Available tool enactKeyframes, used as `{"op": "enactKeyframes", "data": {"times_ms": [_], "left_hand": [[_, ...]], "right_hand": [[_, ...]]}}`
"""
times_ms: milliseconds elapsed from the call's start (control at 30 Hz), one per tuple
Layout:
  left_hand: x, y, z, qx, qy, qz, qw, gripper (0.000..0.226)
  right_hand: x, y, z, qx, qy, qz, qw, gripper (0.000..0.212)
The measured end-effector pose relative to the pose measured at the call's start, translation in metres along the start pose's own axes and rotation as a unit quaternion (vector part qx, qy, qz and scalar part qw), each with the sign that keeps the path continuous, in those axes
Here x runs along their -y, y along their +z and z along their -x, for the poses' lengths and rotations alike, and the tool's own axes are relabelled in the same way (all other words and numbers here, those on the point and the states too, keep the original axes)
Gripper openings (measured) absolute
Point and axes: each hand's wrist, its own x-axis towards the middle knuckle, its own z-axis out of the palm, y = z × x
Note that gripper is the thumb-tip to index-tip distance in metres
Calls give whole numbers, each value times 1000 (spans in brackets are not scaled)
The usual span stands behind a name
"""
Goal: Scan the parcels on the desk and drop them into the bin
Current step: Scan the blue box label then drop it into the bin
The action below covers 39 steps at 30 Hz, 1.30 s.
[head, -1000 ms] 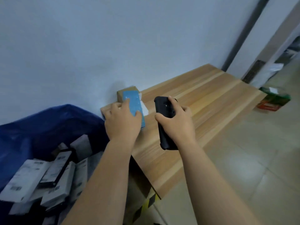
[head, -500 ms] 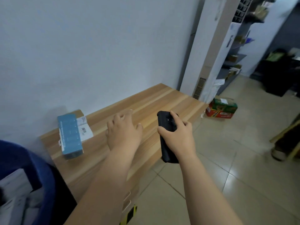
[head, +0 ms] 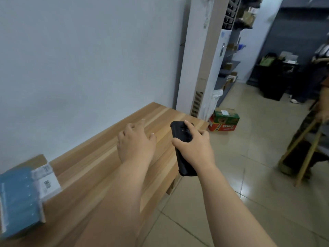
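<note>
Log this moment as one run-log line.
left hand: open above desk | right hand: grips black scanner | blue parcel: on desk, untouched | bin: not visible

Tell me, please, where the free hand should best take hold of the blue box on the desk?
Probably across its long side edges, from above: the blue box lies flat on the desk, overlapping a labelled carton, so its underside is unreachable.

Looks like parcel depot / stockroom: wood desk [head: 99,157] w/ labelled parcels [head: 23,196], scanner [head: 181,150] in hand, shelves [head: 231,50] of boxes at back, carton [head: 224,120] on tiled floor, tall AC unit [head: 201,68].
</note>
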Motion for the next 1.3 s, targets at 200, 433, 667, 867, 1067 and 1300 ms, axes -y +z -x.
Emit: {"op": "enactKeyframes", "data": {"times_ms": [200,433,667,867,1067,1300], "left_hand": [[-22,32,-53,18,25,-13,999,59],[-12,59,-105,15,-22,-42,999,58],[-3,83,-168,-27,-109,-67,991,57],[10,86,-216,-97,-197,-55,974,54],[41,77,-221,-147,-293,-70,942,54],[121,34,-169,-179,-438,-117,873,55]], "right_hand": [[-8,-1,-60,-16,28,-17,999,73],[-12,26,-126,27,31,-15,999,72],[6,68,-213,118,-23,-7,993,73],[43,109,-278,215,-90,4,972,73],[74,158,-297,297,-172,23,939,74],[113,245,-240,432,-240,35,869,73]]}}
